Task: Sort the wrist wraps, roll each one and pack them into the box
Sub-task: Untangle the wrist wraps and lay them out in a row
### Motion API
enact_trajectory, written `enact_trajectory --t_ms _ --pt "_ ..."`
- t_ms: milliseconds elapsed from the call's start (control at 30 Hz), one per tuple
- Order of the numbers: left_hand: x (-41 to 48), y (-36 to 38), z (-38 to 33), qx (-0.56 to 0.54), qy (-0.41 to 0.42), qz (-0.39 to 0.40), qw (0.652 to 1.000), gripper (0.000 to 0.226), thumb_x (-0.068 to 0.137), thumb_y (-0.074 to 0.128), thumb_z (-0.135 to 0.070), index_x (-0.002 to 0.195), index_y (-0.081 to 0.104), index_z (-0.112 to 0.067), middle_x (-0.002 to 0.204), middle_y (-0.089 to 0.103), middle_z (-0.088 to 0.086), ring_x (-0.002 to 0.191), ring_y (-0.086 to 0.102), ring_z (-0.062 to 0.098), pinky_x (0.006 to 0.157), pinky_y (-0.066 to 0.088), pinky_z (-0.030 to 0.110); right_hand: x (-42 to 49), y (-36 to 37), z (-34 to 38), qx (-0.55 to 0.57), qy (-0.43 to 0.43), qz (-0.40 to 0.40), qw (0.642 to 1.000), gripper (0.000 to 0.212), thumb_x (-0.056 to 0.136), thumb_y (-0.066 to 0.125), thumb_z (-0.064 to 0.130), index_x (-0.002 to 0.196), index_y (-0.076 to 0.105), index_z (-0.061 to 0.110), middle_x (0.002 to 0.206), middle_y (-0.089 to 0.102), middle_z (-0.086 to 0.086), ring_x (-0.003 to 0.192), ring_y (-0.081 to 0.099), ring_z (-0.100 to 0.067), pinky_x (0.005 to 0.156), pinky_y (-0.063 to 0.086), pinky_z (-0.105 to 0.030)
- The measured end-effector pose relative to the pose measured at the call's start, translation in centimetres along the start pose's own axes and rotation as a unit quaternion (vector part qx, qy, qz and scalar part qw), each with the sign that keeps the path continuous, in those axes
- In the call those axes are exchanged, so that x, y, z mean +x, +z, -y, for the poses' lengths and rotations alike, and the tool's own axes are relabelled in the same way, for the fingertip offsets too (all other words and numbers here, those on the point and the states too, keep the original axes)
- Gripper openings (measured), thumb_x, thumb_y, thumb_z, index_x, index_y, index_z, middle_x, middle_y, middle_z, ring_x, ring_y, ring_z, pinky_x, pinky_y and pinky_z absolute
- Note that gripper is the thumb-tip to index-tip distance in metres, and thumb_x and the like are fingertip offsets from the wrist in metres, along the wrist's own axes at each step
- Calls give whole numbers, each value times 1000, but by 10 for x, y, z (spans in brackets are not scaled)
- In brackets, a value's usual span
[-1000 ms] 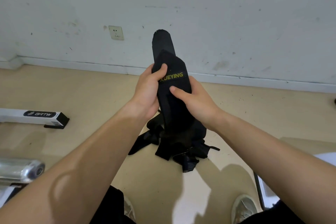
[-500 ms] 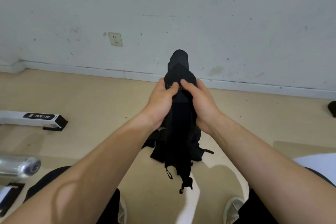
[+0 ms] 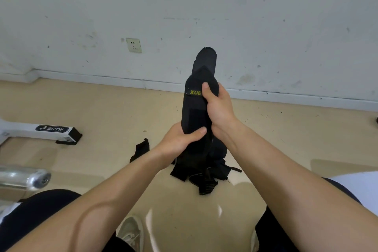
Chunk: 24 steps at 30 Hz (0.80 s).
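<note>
I hold a black wrist wrap (image 3: 196, 108) with yellow lettering upright in front of me, its rounded end pointing up against the wall. My right hand (image 3: 218, 106) grips its upper part, thumb across the yellow label. My left hand (image 3: 180, 141) grips it lower down, thumb laid over the front. Below my hands a heap of black wrist wraps (image 3: 204, 172) lies on the floor, with one more black strap piece (image 3: 141, 149) to its left. No box is clearly in view.
A white machine foot with a black logo (image 3: 51, 131) lies on the floor at left, and a chrome bar end (image 3: 30, 178) sits below it. A wall socket (image 3: 134, 45) is on the white wall. My shoes (image 3: 131, 231) and knees fill the bottom edge.
My left hand has slid down from the top of the wrap to its lower part. The right hand stays near the label, and the wrap now stands stretched taller between them.
</note>
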State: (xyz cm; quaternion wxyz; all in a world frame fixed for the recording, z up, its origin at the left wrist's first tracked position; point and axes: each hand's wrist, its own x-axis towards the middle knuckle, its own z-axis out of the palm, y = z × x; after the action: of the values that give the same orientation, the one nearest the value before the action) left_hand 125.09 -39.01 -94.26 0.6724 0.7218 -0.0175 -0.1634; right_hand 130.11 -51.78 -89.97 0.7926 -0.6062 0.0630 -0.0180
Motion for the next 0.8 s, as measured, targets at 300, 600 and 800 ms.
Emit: enact_trajectory --t_ms 300,600,800 --pt "-29 -21 59 -34 -81 -23 996 55 88 78 -43 134 65 -17 125 74 2 120 69 23 108 51 43 13 28 -20 -10 27 9 1000 29 104 56 36 127 62 21 118 72 1 112 68 -21 103 53 -48" --pt "-45 -7 156 -101 -222 41 969 38 94 74 -18 130 67 -8 124 74 11 114 71 24 86 57 26 40 31 -65 -96 37 -8 995 31 102 53 41 126 60 22 119 70 0 113 66 -25 102 53 -50" --pt "-41 -27 198 -79 -309 37 947 32 71 62 -20 100 64 -7 101 67 5 98 65 21 84 52 30 58 38 -103 -117 101 -23 988 40 106 47 38 141 52 19 127 65 -3 116 63 -27 104 51 -50"
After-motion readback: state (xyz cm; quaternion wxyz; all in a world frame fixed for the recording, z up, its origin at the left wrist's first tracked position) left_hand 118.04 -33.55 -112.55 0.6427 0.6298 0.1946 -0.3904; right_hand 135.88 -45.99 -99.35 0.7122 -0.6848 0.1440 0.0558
